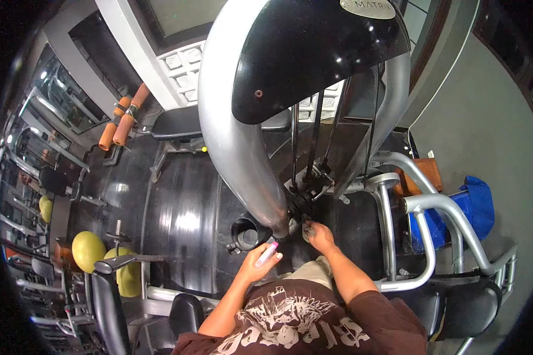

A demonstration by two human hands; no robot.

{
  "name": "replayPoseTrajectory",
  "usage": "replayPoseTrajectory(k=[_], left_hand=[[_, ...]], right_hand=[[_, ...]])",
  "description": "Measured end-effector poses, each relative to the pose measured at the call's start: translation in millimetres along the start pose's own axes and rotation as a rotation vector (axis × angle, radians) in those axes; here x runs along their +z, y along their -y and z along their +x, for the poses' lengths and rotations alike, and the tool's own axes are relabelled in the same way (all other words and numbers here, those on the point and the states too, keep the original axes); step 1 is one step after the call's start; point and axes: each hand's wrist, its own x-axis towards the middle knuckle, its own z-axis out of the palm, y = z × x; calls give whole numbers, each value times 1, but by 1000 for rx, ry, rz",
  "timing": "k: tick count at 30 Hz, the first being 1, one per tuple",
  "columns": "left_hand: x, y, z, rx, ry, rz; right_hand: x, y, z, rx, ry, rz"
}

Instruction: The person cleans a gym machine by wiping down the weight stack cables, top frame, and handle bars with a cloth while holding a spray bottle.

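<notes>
My left hand is closed around a small clear bottle with a pink top, tilted up and away from me. Just ahead of it a black cup holder is fixed to the machine. My right hand pinches a greyish cloth close to the lower end of the machine's curved silver frame. Whether the cloth touches the frame I cannot tell. Above both hands hangs the machine's black cover panel.
Dark rods and a cable run down behind the panel. On the right are silver tube handles, a blue bag and a brown box. A padded bench stands ahead; yellow balls and mirrors lie left.
</notes>
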Motion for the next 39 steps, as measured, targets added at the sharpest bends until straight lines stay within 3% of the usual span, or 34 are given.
replayPoseTrajectory(k=[7,10,12,14,17,20,24,26,31,34,37,39], left_hand=[[-2,7,-1,8,20,5],[-1,7,0,26,22,-15],[0,5,-1,14,15,-41],[-1,5,-3,17,7,-22],[-1,8,-3,2,14,-59],[-2,6,-3,8,25,-55],[1,5,-2,2,3,-48],[4,8,-4,9,-10,-39],[5,17,-4,72,-27,-84],[3,19,-3,60,-40,-114],[1,12,-4,57,-37,-88],[0,8,-4,73,-37,-59]], right_hand=[[-36,1,55,91,-400,186],[-17,3,67,133,-302,273],[3,2,59,158,-205,181],[19,6,42,162,-312,136],[34,2,6,155,-147,-48],[10,13,-17,1,-7,-6],[3,-10,11,40,-438,82],[-8,-15,34,72,-505,74],[2,5,51,115,-332,82],[32,15,25,137,-377,137],[33,20,-11,242,-103,-44],[22,20,-27,199,-86,6]])
